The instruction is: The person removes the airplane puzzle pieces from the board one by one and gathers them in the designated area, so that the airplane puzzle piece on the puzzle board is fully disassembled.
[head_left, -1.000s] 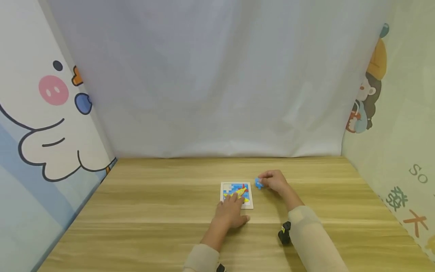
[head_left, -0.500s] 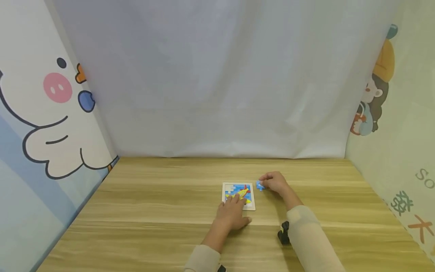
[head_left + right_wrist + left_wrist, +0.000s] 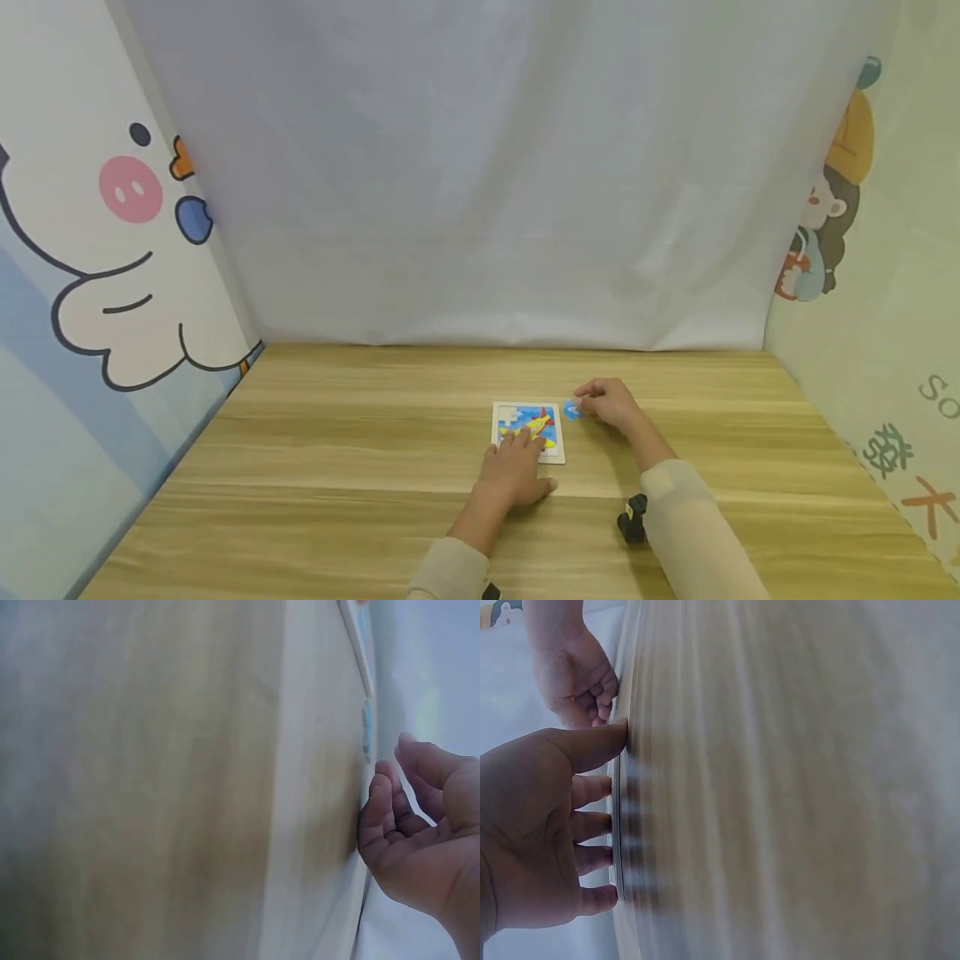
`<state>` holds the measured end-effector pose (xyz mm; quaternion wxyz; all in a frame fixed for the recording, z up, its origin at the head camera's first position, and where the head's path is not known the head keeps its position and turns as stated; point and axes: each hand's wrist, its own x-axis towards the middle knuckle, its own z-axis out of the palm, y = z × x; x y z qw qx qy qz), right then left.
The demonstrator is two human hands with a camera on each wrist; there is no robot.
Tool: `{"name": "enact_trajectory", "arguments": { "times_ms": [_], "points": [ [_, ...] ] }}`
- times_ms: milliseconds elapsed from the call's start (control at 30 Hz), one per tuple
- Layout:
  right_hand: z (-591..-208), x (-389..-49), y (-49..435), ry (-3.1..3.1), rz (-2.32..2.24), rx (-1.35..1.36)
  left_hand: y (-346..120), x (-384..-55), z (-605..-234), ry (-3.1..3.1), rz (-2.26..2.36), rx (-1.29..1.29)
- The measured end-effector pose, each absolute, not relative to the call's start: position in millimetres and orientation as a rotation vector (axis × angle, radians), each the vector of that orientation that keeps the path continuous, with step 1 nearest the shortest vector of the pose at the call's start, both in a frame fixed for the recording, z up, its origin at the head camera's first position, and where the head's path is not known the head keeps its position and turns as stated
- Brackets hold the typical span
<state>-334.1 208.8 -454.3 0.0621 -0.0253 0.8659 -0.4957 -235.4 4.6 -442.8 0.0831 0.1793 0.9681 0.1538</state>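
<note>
A square jigsaw puzzle board (image 3: 495,425) lies on the table with a yellow and red plane on a blue ground. Bare pale wood shows at its upper left corner. Fingers of my left hand (image 3: 512,471) rest spread on its near part, hiding some of the picture; the left wrist view shows these fingers straight, their tips on the board (image 3: 618,832). Just right of the board lies a loose blue puzzle piece (image 3: 572,409). My right hand (image 3: 609,403) is beside it, fingers loosely bent. In the right wrist view the piece (image 3: 367,731) lies flat, apart from thumb and fingers.
The wood-grain table (image 3: 337,467) reaches back to a grey curtain (image 3: 465,208). Printed cartoon panels (image 3: 135,275) flank it on both sides. A black wrist camera (image 3: 632,518) sits by the right sleeve (image 3: 693,521).
The blue piece has turned and come down flat, a little nearer the board, and the right fingers have come away from it. The left hand stays on the board. The head view shifts slightly.
</note>
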Motion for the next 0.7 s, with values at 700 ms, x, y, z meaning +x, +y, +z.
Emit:
{"name": "enact_trajectory", "arguments": {
  "times_ms": [700],
  "points": [
    [-447, -338, 196, 2.623, -1.509, -0.145, 3, -238, -447, 2.889, 0.48, 0.544]
  ]
}}
